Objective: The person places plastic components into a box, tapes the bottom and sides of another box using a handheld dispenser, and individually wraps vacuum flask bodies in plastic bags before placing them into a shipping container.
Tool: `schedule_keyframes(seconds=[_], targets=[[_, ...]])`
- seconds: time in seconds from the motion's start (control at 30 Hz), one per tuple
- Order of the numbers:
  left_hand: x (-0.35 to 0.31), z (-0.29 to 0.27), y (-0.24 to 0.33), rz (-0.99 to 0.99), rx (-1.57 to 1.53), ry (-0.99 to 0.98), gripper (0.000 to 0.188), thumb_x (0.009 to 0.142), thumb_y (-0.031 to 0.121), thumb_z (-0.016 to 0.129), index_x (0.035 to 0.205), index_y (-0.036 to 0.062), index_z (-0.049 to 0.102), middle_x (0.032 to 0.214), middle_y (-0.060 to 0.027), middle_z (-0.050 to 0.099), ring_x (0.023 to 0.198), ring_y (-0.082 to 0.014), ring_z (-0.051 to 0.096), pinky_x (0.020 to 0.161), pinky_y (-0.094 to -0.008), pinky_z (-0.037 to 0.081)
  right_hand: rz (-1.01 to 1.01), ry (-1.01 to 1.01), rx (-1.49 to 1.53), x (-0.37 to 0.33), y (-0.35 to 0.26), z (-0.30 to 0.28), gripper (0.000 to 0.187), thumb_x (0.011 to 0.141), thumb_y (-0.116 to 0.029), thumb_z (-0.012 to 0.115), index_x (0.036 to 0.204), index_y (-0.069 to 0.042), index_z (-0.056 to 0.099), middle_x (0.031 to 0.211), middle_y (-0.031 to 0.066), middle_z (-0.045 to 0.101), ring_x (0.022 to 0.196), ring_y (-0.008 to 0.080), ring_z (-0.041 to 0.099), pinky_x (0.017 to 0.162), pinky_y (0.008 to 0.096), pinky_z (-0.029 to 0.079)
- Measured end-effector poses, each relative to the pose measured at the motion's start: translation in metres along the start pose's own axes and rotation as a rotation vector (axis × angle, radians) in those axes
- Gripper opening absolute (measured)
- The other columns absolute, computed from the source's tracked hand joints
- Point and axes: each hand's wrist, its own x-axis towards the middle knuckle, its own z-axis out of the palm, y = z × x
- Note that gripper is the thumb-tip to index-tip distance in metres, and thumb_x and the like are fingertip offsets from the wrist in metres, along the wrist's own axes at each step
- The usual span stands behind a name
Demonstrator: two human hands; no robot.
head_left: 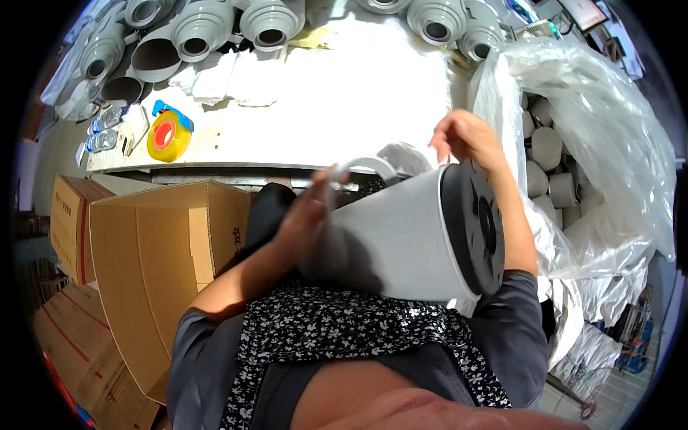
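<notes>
A large light grey jug (398, 240) with a handle (369, 163) lies tilted on its side across my lap. Its black round lid (476, 228) faces right. My left hand (304, 211) grips the jug at its handle end; motion blurs those fingers and the jug hides part of them. Just above the lid's rim is my right hand (466, 137), with fingers curled together over the jug's upper edge. Whatever those fingertips pinch is too small to make out. Behind the jug, some clear plastic (408, 158) shows by the table edge.
Ahead is a white table (344, 93) with several grey housings (193, 32), a yellow tape roll with a blue dispenser (170, 136) and small clear bottles (102, 140). An open cardboard box (154, 251) stands left. At right, a plastic-lined bin (523, 79) holds several pale cylinders (546, 147).
</notes>
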Motion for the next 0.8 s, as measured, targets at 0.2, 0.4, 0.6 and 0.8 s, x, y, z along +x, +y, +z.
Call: schedule_keyframes(seconds=[0.2, 0.4, 0.6, 0.8], targets=[[-0.002, 0.012, 0.007, 0.205, 0.600, -0.221, 0.048, 0.087, 0.021, 0.042, 0.132, 0.0043, 0.037, 0.130, -0.0180, 0.043, 0.117, -0.0331, 0.044, 0.098, -0.0388, 0.035, -0.545, 0.241, -1.193, 0.125, 0.130, 0.001, 0.013, 0.076, -0.015, 0.060, 0.081, -0.004, 0.060, 0.083, 0.0110, 0.059, 0.090, 0.0281, 0.055, 0.080, 0.0357, 0.044], [-0.015, 0.005, 0.004, 0.225, 0.520, -0.141, 0.048, 0.088, 0.025, 0.043, 0.130, 0.0030, 0.038, 0.131, -0.0184, 0.042, 0.119, -0.0317, 0.043, 0.099, -0.0389, 0.033, -0.071, 0.582, 0.128, 0.137, 0.118, -0.007, 0.026, 0.091, -0.024, 0.048, 0.075, -0.003, 0.054, 0.062, 0.0017, 0.050, 0.057, 0.0113, 0.045, 0.057, 0.0251, 0.038], [-0.008, -0.007, -0.009, -0.159, 0.195, -0.005, 0.050, 0.089, 0.026, 0.048, 0.128, -0.0019, 0.033, 0.121, -0.0157, 0.051, 0.105, -0.0213, 0.053, 0.092, -0.0330, 0.039, -0.428, 0.285, 0.348, 0.065, 0.071, 0.028, 0.029, 0.092, -0.029, 0.047, 0.076, -0.005, 0.050, 0.061, 0.0036, 0.051, 0.057, 0.0146, 0.050, 0.066, 0.0295, 0.045], [0.085, 0.016, 0.027, -0.126, -0.067, 0.145, 0.083, 0.087, 0.029, 0.056, 0.138, -0.0008, -0.001, 0.143, -0.0241, 0.008, 0.134, -0.0304, 0.013, 0.107, -0.0376, 0.017, -0.524, 0.446, 0.411, 0.053, 0.082, 0.040, 0.029, 0.089, -0.032, 0.053, 0.081, -0.003, 0.052, 0.067, 0.0073, 0.058, 0.067, 0.0187, 0.058, 0.069, 0.0311, 0.047]])
